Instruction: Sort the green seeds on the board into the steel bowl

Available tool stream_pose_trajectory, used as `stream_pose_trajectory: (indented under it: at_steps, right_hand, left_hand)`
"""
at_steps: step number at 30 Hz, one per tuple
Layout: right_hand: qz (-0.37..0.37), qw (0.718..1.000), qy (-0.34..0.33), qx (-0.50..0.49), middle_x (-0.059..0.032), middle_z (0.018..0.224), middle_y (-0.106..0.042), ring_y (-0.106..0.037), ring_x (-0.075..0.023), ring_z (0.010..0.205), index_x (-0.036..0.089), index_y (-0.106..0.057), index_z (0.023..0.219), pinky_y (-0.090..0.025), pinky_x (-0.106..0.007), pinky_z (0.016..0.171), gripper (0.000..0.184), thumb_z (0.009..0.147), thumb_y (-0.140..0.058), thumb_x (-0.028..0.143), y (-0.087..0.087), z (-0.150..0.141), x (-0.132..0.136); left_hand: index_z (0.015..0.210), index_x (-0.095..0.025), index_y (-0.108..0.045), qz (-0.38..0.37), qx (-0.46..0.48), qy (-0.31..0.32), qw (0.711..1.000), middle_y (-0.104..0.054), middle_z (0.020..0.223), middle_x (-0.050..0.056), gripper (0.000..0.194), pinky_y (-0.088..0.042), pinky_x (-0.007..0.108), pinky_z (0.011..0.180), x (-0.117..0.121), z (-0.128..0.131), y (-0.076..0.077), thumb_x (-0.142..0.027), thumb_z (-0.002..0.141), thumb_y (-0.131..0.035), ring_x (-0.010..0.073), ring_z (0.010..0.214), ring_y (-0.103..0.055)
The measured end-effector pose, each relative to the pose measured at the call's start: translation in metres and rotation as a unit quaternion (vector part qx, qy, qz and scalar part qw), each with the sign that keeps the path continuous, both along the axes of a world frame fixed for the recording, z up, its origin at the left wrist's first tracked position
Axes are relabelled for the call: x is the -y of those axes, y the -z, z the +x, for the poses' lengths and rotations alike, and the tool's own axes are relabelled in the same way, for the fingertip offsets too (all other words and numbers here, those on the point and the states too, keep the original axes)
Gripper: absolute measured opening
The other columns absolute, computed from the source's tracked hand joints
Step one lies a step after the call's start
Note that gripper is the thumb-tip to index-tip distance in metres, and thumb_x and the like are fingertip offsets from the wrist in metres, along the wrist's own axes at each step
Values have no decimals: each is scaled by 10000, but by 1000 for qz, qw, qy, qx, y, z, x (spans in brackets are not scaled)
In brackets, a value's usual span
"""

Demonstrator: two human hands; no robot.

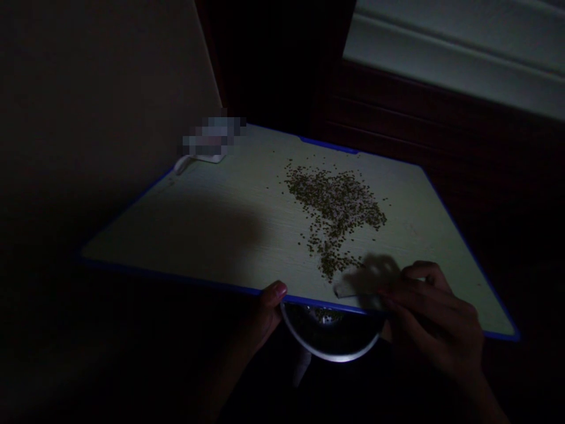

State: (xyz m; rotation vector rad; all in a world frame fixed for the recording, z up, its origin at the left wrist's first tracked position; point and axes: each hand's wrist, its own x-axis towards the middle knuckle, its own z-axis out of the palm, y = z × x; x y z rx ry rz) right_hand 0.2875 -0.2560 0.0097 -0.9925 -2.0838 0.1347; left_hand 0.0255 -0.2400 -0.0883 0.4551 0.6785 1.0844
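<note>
A pale board with a blue rim (198, 247) lies slanted in front of me, with small greenish-brown seeds (338, 200) spread over its middle and trailing toward the near edge. My left hand (267, 312) grips that near edge, thumb on top, the other fingers hidden below. In my right hand (441, 324), thumb and fingers pinch a thin, flat, pale piece (351, 292), whose tip rests close to the nearest seeds. Beneath the edge, between both hands, is a shiny metal bowl (339, 357) with some seeds inside; the board hides its far side.
At the board's far left corner sits a white object (212, 158), mostly blurred out, with a white strap or cord (182, 165). A plain wall (110, 88) rises on the left. Pale horizontal slats (441, 53) are at the upper right. The scene is very dark.
</note>
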Motion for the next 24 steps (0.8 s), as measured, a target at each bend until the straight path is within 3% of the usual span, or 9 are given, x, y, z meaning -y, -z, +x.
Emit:
stream_pose_trajectory:
  at_steps: [4,10,15,19,24]
  right_hand:
    - [7,999,42,18,-37,942,-764,-651,-222,839,220,-694,1114,-477,-433,767,369,796,-672,35,-2,-2,0]
    - [-4,999,-35,35,-33,1005,-773,-669,-214,834,239,-678,1169,-475,-456,815,436,798,-651,12,-6,1,-2]
    - [-18,999,-44,17,-15,964,-781,-672,-210,783,268,-681,1167,-464,-460,793,426,807,-653,42,-7,2,-3]
    - [-12,999,-36,21,-17,992,-782,-679,-207,811,266,-687,1161,-480,-437,782,418,806,-664,46,-6,1,-4]
    - [-14,998,-16,57,-31,1131,-749,-640,-237,968,266,-632,1265,-479,-454,822,488,834,-637,37,-1,2,-4]
  left_hand:
    - [754,-184,-750,-12,-1,-11,1000,-787,965,92,249,-415,484,1049,1,0,3,-422,745,-677,369,1166,-613]
    - [824,-177,-757,2,8,-20,1000,-784,967,89,270,-426,495,1040,3,0,8,-420,766,-653,362,1158,-617]
    - [693,-194,-726,1,-9,-18,1000,-788,916,98,252,-457,477,1010,3,-1,7,-439,743,-686,367,1122,-638]
    - [742,-185,-750,7,-7,0,1000,-785,956,106,259,-461,476,1003,3,-2,3,-426,764,-659,369,1144,-627]
    - [886,-176,-779,-1,-5,-24,1000,-784,1004,105,284,-443,484,1025,3,0,5,-402,780,-643,363,1182,-609]
